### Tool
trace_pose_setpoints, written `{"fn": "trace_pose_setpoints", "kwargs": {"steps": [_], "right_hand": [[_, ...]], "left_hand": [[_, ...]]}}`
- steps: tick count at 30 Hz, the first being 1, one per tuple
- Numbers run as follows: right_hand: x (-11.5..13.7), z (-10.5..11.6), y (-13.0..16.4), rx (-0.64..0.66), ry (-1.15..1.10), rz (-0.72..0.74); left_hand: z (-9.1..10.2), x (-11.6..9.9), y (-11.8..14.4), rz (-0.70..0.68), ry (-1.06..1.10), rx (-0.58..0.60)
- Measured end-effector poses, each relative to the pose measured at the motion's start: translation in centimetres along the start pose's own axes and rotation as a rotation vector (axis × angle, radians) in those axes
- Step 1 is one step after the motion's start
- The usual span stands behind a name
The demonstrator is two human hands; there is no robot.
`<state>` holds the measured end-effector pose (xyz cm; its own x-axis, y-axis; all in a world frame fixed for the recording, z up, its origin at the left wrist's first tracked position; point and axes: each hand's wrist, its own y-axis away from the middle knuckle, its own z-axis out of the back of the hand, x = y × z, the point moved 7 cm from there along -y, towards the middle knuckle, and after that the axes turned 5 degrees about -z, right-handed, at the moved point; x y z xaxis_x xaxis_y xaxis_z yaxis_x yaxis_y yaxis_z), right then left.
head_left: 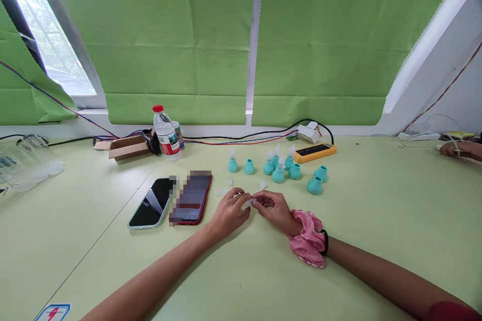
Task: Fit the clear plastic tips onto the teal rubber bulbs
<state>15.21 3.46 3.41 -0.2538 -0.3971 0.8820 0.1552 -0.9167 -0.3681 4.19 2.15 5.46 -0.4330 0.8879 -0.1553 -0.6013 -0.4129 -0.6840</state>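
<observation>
Nearest me, both forearms reach in over the pale green table (339, 180). My left hand (229, 213) and right hand (274, 209) meet at the fingertips, pinched together on a small clear plastic piece (249, 203) between them, just above the table top. A pink scrunchie (308, 238) sits on my right wrist.

Left of my hands lie two phones, a dark one (150, 203) and a red one (192, 198). A few loose clear tips (226, 185) lie just beyond my fingers.

Farther on stands a cluster of teal rubber bulbs (280, 170), some capped with clear tips, one on its side to the right. Behind them I see a yellow power strip (315, 152), a water bottle (165, 135) and a cardboard box (126, 147). At the far right edge, another person's hand (457, 149) rests on the table.
</observation>
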Motion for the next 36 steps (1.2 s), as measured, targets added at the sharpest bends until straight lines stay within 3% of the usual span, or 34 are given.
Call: {"fn": "trace_pose_setpoints", "kwargs": {"steps": [10,18,27,36], "right_hand": [[-0.1,-0.1,0.1,0.010,-0.016,-0.005],[-0.1,-0.1,0.2,0.015,-0.068,0.005],[1.0,-0.1,0.4,0.025,0.117,0.126],[1.3,-0.4,0.5,0.084,0.196,0.148]], "left_hand": [[0.0,-0.2,-0.1,-0.034,0.011,-0.014],[0.6,1.2,0.3,0.190,0.073,-0.067],[0.3,1.4,0.5,0.182,0.101,-0.083],[0.5,1.0,0.2,0.172,0.105,-0.064]]}}
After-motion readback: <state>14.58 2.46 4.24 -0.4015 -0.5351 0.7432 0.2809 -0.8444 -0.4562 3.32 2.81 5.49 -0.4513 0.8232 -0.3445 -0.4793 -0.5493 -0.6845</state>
